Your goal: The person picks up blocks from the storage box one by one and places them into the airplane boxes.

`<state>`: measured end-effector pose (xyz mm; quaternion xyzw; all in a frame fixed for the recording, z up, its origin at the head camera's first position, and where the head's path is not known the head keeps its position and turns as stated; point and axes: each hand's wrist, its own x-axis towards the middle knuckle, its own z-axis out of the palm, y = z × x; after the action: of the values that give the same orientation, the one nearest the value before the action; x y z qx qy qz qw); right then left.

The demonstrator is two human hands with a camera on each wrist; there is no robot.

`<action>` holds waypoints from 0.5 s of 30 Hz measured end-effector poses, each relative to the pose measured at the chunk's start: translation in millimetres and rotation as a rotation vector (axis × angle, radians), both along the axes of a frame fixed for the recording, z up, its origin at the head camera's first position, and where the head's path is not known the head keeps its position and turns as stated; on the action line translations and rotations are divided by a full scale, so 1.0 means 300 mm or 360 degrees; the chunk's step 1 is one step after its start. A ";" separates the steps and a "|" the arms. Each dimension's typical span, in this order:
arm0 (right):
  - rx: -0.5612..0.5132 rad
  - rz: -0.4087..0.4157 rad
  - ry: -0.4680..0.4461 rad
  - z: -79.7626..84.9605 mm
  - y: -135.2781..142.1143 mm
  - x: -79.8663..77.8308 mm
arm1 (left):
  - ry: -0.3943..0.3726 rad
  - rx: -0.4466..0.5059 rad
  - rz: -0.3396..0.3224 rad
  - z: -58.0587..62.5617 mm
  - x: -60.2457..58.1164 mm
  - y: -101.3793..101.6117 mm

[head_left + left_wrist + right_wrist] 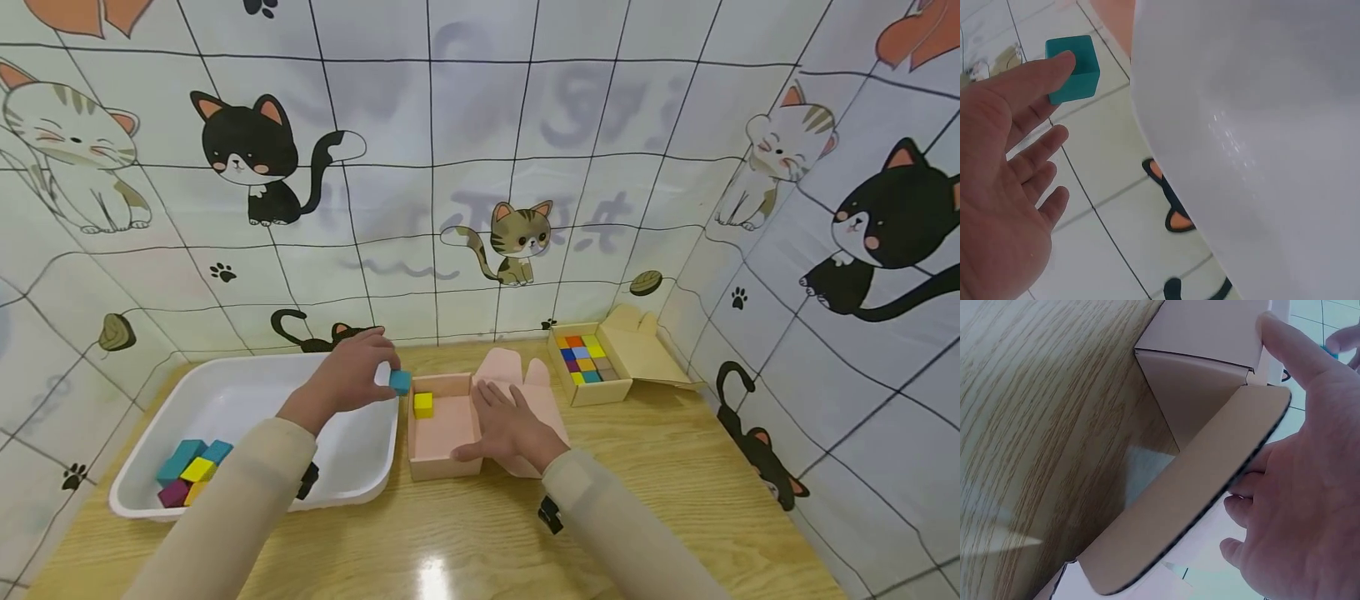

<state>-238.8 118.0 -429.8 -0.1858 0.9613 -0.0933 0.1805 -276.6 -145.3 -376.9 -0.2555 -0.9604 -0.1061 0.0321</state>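
Between thumb and forefinger my left hand [348, 371] pinches a teal cube [401, 382], held just over the right rim of the white tub [258, 375]. The same teal cube [1075, 69] shows in the left wrist view, with the other fingers loosely bent below it. My right hand [510, 427] lies with spread fingers on the pink cardboard box [444, 469], at its right edge and folded-back lid [542, 400]. A single yellow cube [423, 406] sits inside this box at the back left. In the right wrist view, the right hand [1310, 469] is beside a lid flap [1191, 494].
Several teal, yellow and purple blocks [180, 461] lie in the tub's front left corner. At the back right stands a yellow box [600, 393] with several coloured cubes in rows, its lid [648, 350] folded open. A cat-patterned sheet [390, 192] closes off the wooden table's back and sides.
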 end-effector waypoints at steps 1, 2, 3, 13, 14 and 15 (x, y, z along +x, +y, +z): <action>0.0000 -0.0002 -0.0005 -0.001 -0.001 -0.001 | -0.0011 -0.0010 -0.0009 -0.007 -0.004 0.018; -0.0005 -0.0004 -0.0007 -0.003 -0.002 -0.002 | -0.0026 -0.0018 -0.0010 -0.013 -0.008 0.037; -0.0003 -0.0007 -0.0012 -0.004 -0.002 -0.002 | -0.0038 -0.0027 -0.0014 -0.020 -0.011 0.056; 0.0005 -0.0004 -0.0002 -0.009 0.003 -0.004 | -0.0123 -0.0100 -0.0049 -0.089 -0.048 0.190; 0.0005 -0.0002 0.0000 -0.009 0.002 -0.004 | -0.0125 -0.0106 -0.0051 -0.096 -0.052 0.197; 0.0012 0.0003 0.0000 -0.009 0.002 -0.004 | -0.0127 -0.0110 -0.0053 -0.104 -0.056 0.203</action>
<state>-240.0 118.5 -432.5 -0.1860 0.9616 -0.0894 0.1812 -293.4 -84.3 -408.2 -0.2679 -0.9597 -0.0834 -0.0170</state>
